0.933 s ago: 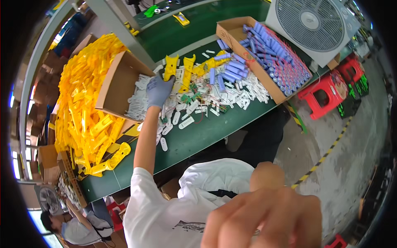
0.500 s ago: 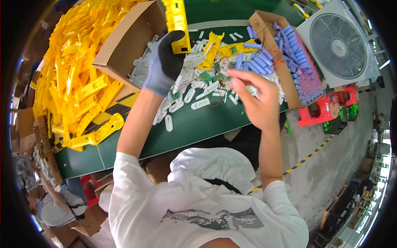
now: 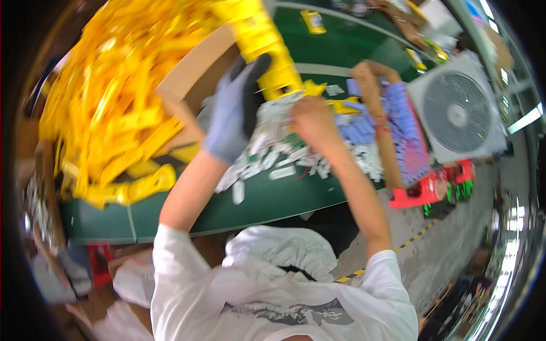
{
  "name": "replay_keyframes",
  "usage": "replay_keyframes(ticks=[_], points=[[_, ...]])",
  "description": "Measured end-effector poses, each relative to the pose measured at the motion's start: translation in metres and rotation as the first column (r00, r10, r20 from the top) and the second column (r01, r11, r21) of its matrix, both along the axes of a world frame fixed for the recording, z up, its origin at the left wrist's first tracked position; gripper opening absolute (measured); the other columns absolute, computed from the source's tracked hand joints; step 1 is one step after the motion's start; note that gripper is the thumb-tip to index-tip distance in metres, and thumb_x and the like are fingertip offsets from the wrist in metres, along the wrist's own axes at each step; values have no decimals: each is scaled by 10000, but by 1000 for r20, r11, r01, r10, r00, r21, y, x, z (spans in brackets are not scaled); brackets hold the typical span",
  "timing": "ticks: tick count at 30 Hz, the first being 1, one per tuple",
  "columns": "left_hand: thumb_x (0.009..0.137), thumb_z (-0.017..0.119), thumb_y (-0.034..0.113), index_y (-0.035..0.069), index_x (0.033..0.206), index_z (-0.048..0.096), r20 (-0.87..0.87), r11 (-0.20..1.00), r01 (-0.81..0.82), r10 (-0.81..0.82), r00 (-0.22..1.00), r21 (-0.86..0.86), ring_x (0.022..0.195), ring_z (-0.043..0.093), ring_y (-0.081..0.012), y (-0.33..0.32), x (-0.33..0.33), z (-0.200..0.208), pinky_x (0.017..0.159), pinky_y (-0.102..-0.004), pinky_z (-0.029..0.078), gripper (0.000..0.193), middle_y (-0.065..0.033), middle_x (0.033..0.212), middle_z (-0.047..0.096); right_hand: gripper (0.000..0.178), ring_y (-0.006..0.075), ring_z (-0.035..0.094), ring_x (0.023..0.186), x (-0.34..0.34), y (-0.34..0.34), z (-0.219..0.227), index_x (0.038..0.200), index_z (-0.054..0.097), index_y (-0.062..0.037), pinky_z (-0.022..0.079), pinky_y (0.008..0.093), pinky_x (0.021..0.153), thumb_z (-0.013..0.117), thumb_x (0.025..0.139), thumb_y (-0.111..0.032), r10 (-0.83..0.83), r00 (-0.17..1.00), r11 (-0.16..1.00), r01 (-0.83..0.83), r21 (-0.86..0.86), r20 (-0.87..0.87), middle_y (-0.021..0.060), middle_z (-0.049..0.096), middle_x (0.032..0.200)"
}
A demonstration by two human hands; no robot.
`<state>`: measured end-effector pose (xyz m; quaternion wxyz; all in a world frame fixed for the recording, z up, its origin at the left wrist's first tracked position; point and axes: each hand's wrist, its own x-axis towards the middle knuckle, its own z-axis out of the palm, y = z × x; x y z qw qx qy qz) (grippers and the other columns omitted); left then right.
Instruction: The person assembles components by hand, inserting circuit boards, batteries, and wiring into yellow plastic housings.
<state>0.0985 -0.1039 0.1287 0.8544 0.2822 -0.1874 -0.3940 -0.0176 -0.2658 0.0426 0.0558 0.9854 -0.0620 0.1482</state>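
My left hand (image 3: 234,111), in a grey glove with a black palm, is closed on a long yellow plastic housing (image 3: 268,48). The housing is raised above the table, slanting up and away, its compartments showing. My bare right hand (image 3: 314,122) is at the housing's lower end with its fingers curled together. Whatever is between those fingers is hidden and blurred. Below both hands lies a heap of small white plastic pieces (image 3: 282,173), with green circuit boards and thin wires among them. Purple cylindrical battery cells (image 3: 357,132) lie right of my right hand.
A large pile of yellow housings (image 3: 108,113) covers the left side of the green table (image 3: 256,204). Beside it stands a tilted cardboard box (image 3: 196,74). Another carton (image 3: 369,94) of purple cells is at the right, then a grey fan (image 3: 456,113) and red stools (image 3: 418,194).
My right hand has moved up and left to the housing's lower end, its fingers now curled. The housing appears larger and more slanted. The whole view has shifted.
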Motion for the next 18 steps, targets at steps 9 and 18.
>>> replay_keyframes(ticks=[9, 18], points=[[927, 583, 79, -54, 1275, 510, 561, 746, -664, 526, 639, 57, 1058, 579, -196, 30, 25, -15, 927, -327, 459, 380, -122, 1237, 574, 139, 135, 607, 730, -4, 39, 53, 943, 600, -32, 467, 310, 646, 662, 874, -136, -459, 564, 400, -559, 726, 687, 79, 634, 791], [910, 611, 43, -98, 1209, 522, 698, 684, -724, 476, 535, 89, 992, 592, -180, 3, 20, -22, 914, -321, 500, 342, -133, 1177, 596, 202, 156, 592, 535, 12, 55, 60, 1085, 572, -54, 448, 295, 500, 610, 912, -150, -468, 526, 551, -454, 700, 710, 88, 657, 728]])
